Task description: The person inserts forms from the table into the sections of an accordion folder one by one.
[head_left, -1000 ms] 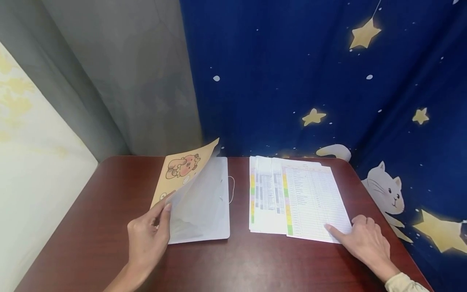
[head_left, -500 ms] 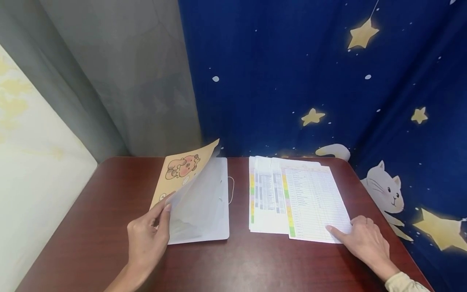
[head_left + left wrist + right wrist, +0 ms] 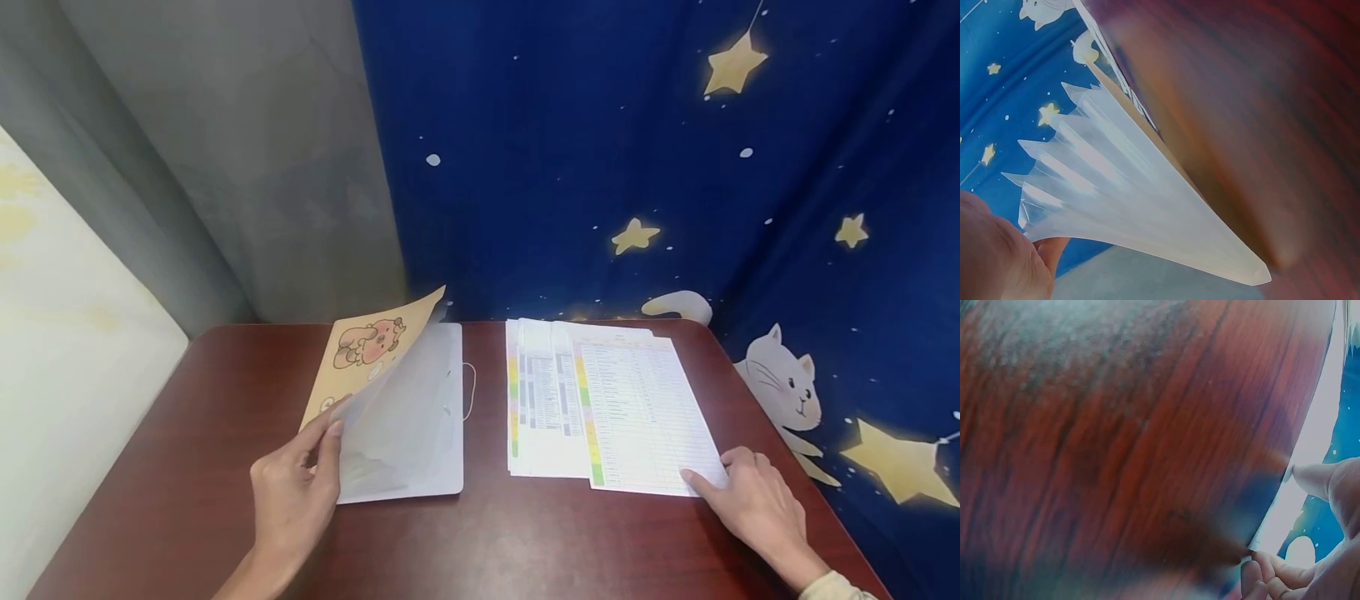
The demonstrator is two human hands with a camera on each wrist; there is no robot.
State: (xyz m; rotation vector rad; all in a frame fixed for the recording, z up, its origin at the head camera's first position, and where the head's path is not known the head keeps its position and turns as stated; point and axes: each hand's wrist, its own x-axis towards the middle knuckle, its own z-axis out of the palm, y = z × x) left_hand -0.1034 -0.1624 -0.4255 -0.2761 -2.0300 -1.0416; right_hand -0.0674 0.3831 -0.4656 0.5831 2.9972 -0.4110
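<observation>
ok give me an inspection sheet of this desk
surface: dark red wooden table
job's things: folder lying open, yellow cover raised; sheets fanned beside it
clutter: nothing seen
hands: left hand holds the cover's edge; right hand has a fingertip on the top sheet's near corner
cables: nothing seen; thin elastic loop on the folder
surroundings: blue star-and-cat curtain, grey wall

top sheet [image 3: 645,417] slid right, twd right hand [image 3: 753,500]
</observation>
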